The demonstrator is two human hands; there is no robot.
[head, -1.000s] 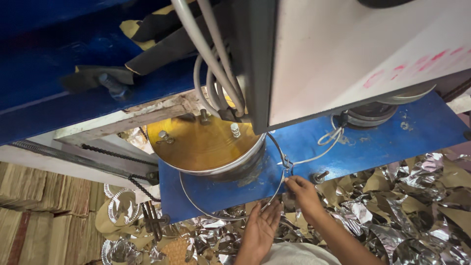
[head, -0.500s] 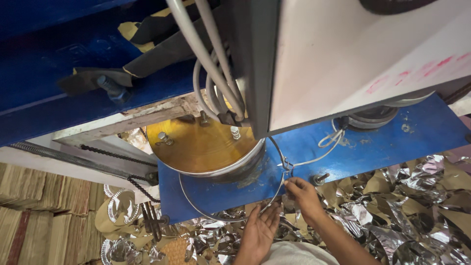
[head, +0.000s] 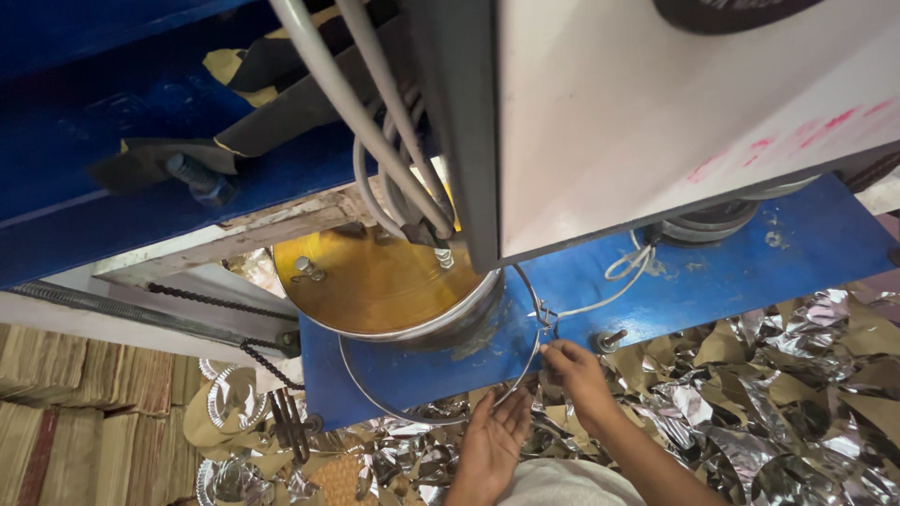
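A round metal die [head: 394, 290] with a yellowish top sits on the blue machine plate [head: 656, 281]. A thin wire ring [head: 525, 370] curves around the die's front. My right hand [head: 577, 370] pinches this wire ring near its small clip, at the plate's front edge. Below the ring, my left hand [head: 492, 445] is held palm up with fingers apart, just under the plate's edge. It holds nothing.
A white machine housing [head: 675, 112] and grey cables [head: 375, 112] hang over the die. Silver foil scrap [head: 769, 412] litters the ground at right. Formed foil plates [head: 230, 398] and stacks of brown sheets [head: 75, 412] lie at left. A chain [head: 216, 305] runs along the frame.
My right hand has moved up slightly to the wire ring's clip. My left hand stays open below the plate's edge. The view has shifted a little.
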